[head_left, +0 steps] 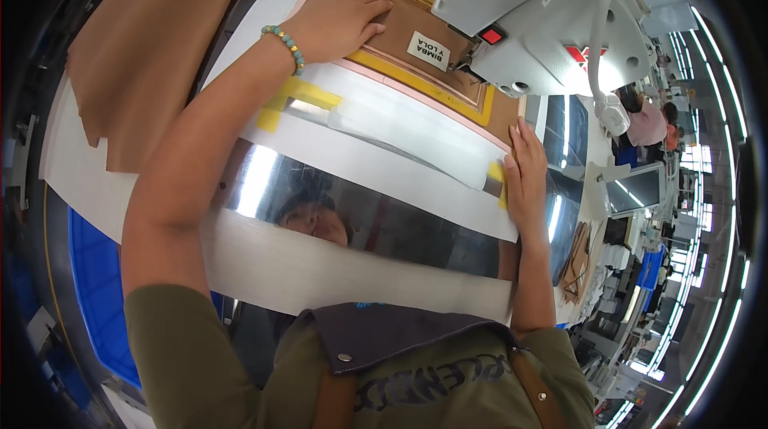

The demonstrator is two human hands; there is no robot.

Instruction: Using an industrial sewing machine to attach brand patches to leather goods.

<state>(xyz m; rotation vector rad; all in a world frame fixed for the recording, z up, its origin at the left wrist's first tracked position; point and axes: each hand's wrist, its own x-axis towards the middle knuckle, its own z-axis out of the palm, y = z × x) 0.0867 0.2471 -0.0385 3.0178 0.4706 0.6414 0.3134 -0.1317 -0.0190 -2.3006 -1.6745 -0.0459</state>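
Note:
Under the white head of an industrial machine point(536, 37) with a red button lies a brown board point(416, 33) in a pink-edged layered template, with a yellow frame point(424, 75) and a white printed label point(428, 50). My left hand point(340, 23) lies on the board's left part, fingers stretched out and slightly bent. My right hand point(524, 181) rests at the board's right end, fingers extended along its edge. Below the board are a white sheet with yellow tape point(302, 103) and a polished metal plate point(400, 241) showing a reflection.
Large brown sheets point(152, 53) lie at the left, above a blue bin point(100, 301). At the right are dark glossy panels point(564, 141), a monitor point(632, 189) and piled brown pieces point(572, 269). A person in pink point(644, 121) is farther back among other workstations.

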